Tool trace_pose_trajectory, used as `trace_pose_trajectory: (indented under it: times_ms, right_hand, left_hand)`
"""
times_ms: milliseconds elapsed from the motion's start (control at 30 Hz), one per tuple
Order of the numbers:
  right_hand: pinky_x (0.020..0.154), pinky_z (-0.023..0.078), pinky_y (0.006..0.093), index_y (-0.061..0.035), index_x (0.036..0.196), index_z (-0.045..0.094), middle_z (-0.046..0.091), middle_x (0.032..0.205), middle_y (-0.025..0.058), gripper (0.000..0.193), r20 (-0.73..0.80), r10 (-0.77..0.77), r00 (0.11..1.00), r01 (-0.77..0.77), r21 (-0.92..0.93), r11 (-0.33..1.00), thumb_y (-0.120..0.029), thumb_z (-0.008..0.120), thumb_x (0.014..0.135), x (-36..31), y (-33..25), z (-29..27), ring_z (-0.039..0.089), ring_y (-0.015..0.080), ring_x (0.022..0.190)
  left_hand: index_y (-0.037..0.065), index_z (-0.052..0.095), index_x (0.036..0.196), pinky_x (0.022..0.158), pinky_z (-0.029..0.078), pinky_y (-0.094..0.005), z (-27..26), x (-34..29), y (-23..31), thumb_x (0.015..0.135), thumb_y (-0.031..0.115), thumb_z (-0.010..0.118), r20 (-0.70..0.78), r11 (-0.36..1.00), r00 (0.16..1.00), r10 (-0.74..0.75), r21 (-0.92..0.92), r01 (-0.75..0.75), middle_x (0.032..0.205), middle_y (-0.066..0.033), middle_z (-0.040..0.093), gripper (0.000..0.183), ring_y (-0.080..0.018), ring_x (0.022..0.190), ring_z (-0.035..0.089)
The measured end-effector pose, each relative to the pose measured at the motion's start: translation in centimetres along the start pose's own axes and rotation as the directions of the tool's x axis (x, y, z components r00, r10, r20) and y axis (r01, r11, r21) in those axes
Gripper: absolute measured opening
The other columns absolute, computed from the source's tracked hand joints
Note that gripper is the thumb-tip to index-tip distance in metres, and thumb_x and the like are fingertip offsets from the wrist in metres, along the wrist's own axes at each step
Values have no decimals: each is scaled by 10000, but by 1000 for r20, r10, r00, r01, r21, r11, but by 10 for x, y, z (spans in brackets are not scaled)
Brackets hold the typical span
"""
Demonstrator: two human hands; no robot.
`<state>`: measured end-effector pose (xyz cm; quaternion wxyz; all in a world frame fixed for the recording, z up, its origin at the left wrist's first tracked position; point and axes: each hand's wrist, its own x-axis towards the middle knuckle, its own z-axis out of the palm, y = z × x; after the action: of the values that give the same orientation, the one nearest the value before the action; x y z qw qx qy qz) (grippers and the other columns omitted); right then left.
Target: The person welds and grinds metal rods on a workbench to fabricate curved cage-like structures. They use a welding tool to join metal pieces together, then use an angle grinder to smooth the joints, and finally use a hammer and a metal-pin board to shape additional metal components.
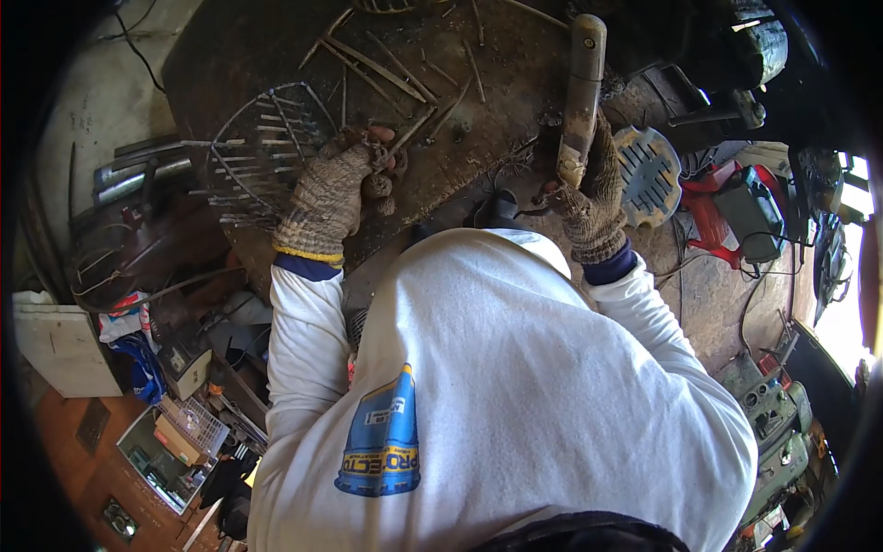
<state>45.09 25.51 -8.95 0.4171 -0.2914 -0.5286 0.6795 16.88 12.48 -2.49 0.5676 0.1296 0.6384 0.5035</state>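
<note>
A knitted, fingerless-looking glove covers my left hand (pixel 326 193), its fingers curled at the edge of the dark metal table (pixel 497 83). What they hold, if anything, is hard to make out; a thin metal rod (pixel 410 132) extends from beside the fingertips. Just left of this hand is a curved grate of welded metal bars (pixel 267 152). My right hand (pixel 593 207), also gloved, is closed round the lower end of a long, worn cylindrical tool (pixel 581 101) with a rounded top, pointing away from me. Its exact kind is unclear.
Loose metal rods (pixel 377 69) lie scattered over the table. A round slotted metal plate (pixel 648 175) is beside my right hand. Farther right are a red-and-grey machine (pixel 747 216) with cables and a green machine (pixel 773 442). Metal bars and pipes (pixel 143 179) sit at left.
</note>
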Motion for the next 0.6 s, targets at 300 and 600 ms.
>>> trace_pose_trajectory:
  times_ms: [300, 600]
  right_hand:
    - [1110, 432, 410, -5, 1549, 299, 510, 1438, 159, 1108, 17, -10, 1000, 9, 71, 997, -368, 924, 709, -4, 6, -3, 534, 273, 1301]
    - [1020, 514, 355, -28, 1546, 319, 559, 1368, 132, 1091, 12, -62, 998, 61, 28, 998, -355, 934, 707, -7, 10, -6, 583, 227, 1234]
  left_hand:
    - [96, 635, 1189, 584, 530, -344, 1, -21, -24, 892, 189, 746, -18, 987, 1000, 25, -159, -27, 899, -30, 668, 331, -138, 658, 609]
    - [71, 712, 1106, 899, 534, -416, -2, -38, -4, 894, 299, 685, -160, 352, 868, 471, 936, -18, 1045, -154, 730, 312, -341, 1001, 693]
